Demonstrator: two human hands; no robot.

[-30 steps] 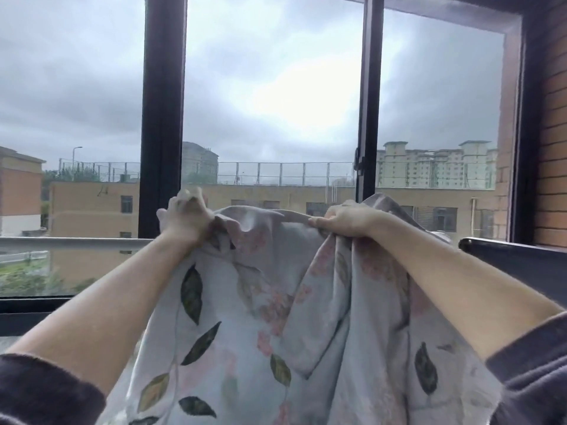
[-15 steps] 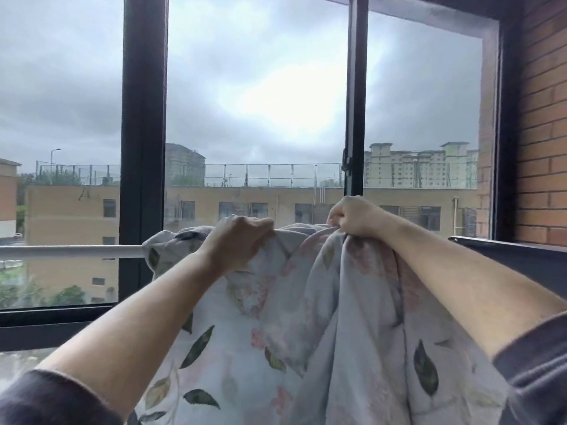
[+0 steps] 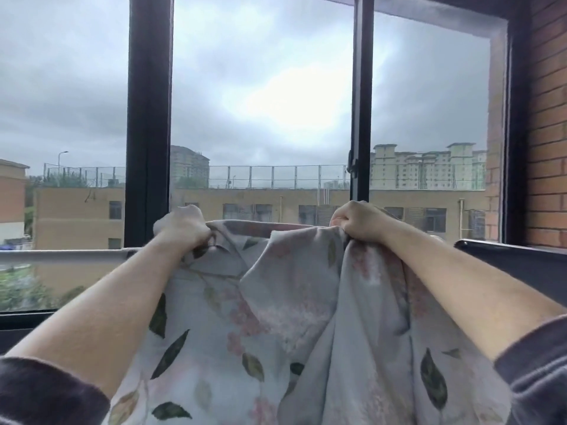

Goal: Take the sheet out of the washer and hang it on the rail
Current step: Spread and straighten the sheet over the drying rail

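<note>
Gripping top edge of floral sheet (image 3: pixel 276 317) in left hand (image 3: pixel 184 227), fingers curling tight round bunched fabric. Clenching right hand (image 3: pixel 357 222) on second bunch of same edge, knuckles up. Holding both fists apart at like height, stretching edge taut between them. Holding sheet just above level of white rail (image 3: pixel 61 256), hiding rail rightward from left wrist; cannot tell whether draping over rail. Letting rest of sheet hang between forearms, past bottom of view. Facing black window frame (image 3: pixel 148 118), brick wall (image 3: pixel 549 118) at right.
</note>
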